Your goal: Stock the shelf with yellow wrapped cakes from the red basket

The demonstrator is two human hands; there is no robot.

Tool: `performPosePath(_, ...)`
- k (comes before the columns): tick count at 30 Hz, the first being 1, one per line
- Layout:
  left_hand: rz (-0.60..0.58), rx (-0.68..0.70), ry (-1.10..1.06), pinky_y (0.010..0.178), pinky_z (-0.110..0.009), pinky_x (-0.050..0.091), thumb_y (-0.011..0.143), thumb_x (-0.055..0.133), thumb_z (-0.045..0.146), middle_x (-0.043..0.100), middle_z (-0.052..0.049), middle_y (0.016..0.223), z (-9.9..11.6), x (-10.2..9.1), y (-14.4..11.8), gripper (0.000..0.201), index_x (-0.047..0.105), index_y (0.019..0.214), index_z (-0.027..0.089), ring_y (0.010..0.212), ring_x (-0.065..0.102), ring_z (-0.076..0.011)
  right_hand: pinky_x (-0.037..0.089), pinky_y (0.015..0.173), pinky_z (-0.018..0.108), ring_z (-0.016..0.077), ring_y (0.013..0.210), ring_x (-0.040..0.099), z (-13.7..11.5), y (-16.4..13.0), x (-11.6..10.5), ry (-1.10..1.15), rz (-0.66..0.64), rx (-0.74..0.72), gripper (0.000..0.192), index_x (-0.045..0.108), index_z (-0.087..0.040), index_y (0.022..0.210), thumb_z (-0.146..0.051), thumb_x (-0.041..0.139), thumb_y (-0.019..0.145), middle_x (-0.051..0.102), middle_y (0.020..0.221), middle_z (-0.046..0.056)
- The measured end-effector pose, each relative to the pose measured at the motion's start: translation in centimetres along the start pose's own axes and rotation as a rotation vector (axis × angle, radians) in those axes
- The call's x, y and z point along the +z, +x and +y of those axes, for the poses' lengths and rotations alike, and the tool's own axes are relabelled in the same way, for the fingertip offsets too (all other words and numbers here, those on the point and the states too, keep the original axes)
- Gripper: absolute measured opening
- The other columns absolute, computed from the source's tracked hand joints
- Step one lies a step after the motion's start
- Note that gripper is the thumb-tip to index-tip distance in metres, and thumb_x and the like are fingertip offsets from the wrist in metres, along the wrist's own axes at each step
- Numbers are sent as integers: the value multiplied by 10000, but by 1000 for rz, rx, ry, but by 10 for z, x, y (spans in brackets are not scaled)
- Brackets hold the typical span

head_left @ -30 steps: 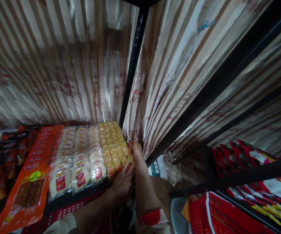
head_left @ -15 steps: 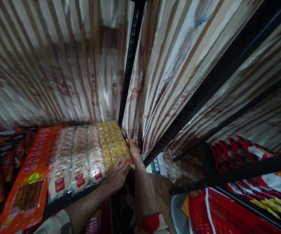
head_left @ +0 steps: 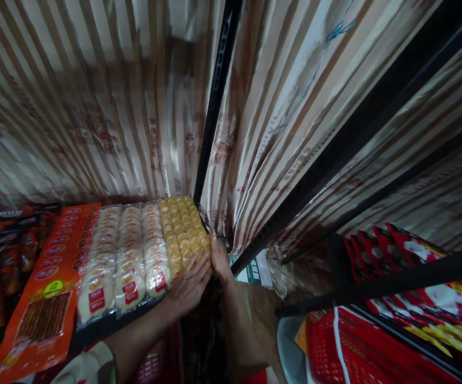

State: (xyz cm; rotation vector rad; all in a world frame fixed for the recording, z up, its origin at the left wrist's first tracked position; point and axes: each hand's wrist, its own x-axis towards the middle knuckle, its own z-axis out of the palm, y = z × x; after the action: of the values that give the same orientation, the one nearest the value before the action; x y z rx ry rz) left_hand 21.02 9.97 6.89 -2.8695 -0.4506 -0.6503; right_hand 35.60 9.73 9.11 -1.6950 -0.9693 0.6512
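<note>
A striped curtain (head_left: 95, 106) hangs behind the shelf (head_left: 106, 325), split by a black upright post (head_left: 215, 101). On the shelf lie orange snack bags (head_left: 50, 277), then rows of white cakes (head_left: 122, 256), then the yellow snack packs (head_left: 181, 226) at the right end by the post. My left hand (head_left: 189, 285) presses flat on their near end; my right hand (head_left: 218, 258) grips their right edge.

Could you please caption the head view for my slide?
Both hands, left hand and right hand, press yellow snack packs on a black shelf.
</note>
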Motion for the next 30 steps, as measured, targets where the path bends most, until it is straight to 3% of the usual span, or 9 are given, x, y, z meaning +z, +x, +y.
performPosePath(3, 44, 12, 29, 1133, -431, 145, 913, 391, 179, 518, -81, 1329, 0, 1, -2, 349, 505, 1239, 130, 1340, 318, -231, 419, 977, 377, 237, 1118, 566, 6, 4, 2, 157, -30, 62, 696, 651, -207, 1128, -714, 293, 815, 656, 1135, 79)
performPosePath(6, 81, 17, 58, 1135, -417, 134, 918, 371, 164, 503, -76, 1346, 0, -3, -2, 347, 504, 1237, 126, 1338, 320, -224, 428, 972, 364, 243, 1124, 563, 11, 8, 6, 306, 37, 114, 767, 630, -168, 1152, -751, 297, 780, 614, 1206, 108)
performPosePath(11, 21, 19, 86, 1132, -418, 134, 919, 358, 159, 423, -96, 1411, 0, -12, -1, 406, 427, 1318, 123, 1359, 277, -224, 421, 981, 352, 234, 1120, 564, 17, 11, 13, 523, 67, 134, 788, 617, -172, 1160, -779, 345, 737, 614, 1208, 109)
performPosePath(15, -15, 65, 65, 1133, -403, 141, 935, 363, 215, 425, -63, 1415, 0, -13, -3, 397, 427, 1323, 156, 1368, 255, -206, 422, 982, 357, 227, 1149, 547, 19, 11, 16, 608, 65, 136, 768, 566, -164, 1230, -737, 296, 796, 581, 1254, 117)
performPosePath(22, 9, 63, 100, 1128, -384, 157, 940, 355, 215, 541, -38, 1312, 1, -6, -5, 340, 519, 1231, 151, 1319, 347, -198, 434, 968, 327, 204, 1190, 518, 18, 14, 18, 437, 52, 101, 822, 508, -131, 1287, -701, 113, 845, 534, 1308, 123)
performPosePath(30, -34, 45, 131, 1126, -389, 168, 923, 347, 159, 530, -83, 1318, 2, -3, -5, 368, 507, 1252, 111, 1316, 356, -208, 340, 1053, 349, 239, 1242, 464, 3, -1, 2, 2, -16, -36, 746, 557, -148, 1257, -665, 183, 869, 567, 1273, 107)
